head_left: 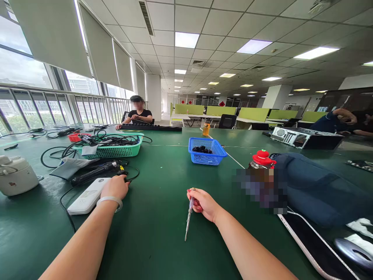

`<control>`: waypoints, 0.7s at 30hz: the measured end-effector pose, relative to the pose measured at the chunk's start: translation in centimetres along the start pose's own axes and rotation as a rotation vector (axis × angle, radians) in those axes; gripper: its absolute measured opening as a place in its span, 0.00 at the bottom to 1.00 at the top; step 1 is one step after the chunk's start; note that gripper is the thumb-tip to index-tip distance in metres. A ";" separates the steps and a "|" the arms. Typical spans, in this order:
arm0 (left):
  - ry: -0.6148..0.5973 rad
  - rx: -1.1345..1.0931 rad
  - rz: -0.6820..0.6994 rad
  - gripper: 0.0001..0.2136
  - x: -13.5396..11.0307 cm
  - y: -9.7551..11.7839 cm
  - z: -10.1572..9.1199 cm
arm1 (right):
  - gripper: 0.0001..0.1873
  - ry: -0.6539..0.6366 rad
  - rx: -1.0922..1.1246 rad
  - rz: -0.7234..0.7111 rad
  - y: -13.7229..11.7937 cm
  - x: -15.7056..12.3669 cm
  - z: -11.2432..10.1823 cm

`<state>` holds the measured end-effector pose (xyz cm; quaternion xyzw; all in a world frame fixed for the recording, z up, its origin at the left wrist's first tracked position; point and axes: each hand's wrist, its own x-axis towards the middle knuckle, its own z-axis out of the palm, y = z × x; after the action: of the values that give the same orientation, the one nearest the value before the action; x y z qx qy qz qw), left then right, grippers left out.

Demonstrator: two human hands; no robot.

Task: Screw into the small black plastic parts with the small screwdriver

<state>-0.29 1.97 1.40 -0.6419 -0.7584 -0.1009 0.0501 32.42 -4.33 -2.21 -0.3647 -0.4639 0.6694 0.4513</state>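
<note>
My right hand (203,203) is closed around the red handle of a screwdriver (188,217), whose metal shaft points down toward me over the green table (157,233). My left hand (115,187), with a white band on the wrist, rests curled on the table beside a white flat device (87,196) and a black cable (132,175). Whether it grips the cable I cannot make out. A black cylindrical tool (94,173) lies just beyond it.
A green basket of cables (112,146), a blue basket (206,151) with dark parts, a white appliance (16,175) at left. A dark blue bag (317,190), a red-capped jar (262,159) and a tablet (314,245) at right. A person sits at a keyboard (151,127) across the table.
</note>
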 end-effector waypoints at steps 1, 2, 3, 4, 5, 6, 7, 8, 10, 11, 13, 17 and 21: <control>0.026 -0.020 0.076 0.19 -0.5 1.0 -0.3 | 0.17 0.047 0.012 -0.036 -0.1 0.1 0.1; 0.027 -0.061 0.166 0.19 -1.1 2.3 -0.7 | 0.19 0.105 0.028 -0.081 -0.3 0.2 0.2; 0.003 -0.120 0.270 0.18 -1.9 3.7 -0.9 | 0.21 0.167 0.045 -0.132 -0.5 0.3 0.3; -0.037 -0.194 0.388 0.17 -2.8 5.3 -1.0 | 0.23 0.226 0.066 -0.182 -0.7 0.3 0.3; -0.082 -0.274 0.493 0.16 -3.8 7.0 -1.0 | 0.24 0.291 0.085 -0.235 -1.0 0.3 0.2; -0.138 -0.343 0.589 0.15 -4.9 8.6 -1.0 | 0.26 0.366 0.096 -0.291 -1.4 0.1 0.1; -0.172 -0.399 0.642 0.15 -5.9 10.1 -0.8 | 0.26 0.443 0.086 -0.350 -1.7 -0.1 0.0; -0.203 -0.436 0.679 0.16 -6.9 11.4 -0.6 | 0.27 0.520 0.048 -0.417 -2.0 -0.3 -0.1; -0.229 -0.487 0.727 0.16 -8.4 13.4 0.0 | 0.26 0.651 -0.112 -0.567 -2.5 -1.1 -0.1; -0.242 -0.502 0.745 0.16 -8.8 13.9 0.3 | 0.26 0.691 -0.223 -0.641 -2.7 -1.5 0.1; -0.248 -0.514 0.765 0.15 -9.3 14.4 0.9 | 0.25 0.716 -0.438 -0.765 -2.9 -2.4 0.7; -0.239 -0.553 0.804 0.15 -9.0 14.1 2.2 | 0.21 0.654 -0.752 -0.956 -2.8 -3.4 2.3; -0.219 -0.612 0.865 0.14 -8.8 13.9 3.1 | 0.15 0.526 -0.940 -1.124 -2.3 -3.7 3.3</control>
<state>15.09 -3.71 -2.21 -0.8876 -0.3618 -0.2198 -0.1815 31.29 -8.42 1.28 -0.3746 -0.6919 -0.0355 0.6162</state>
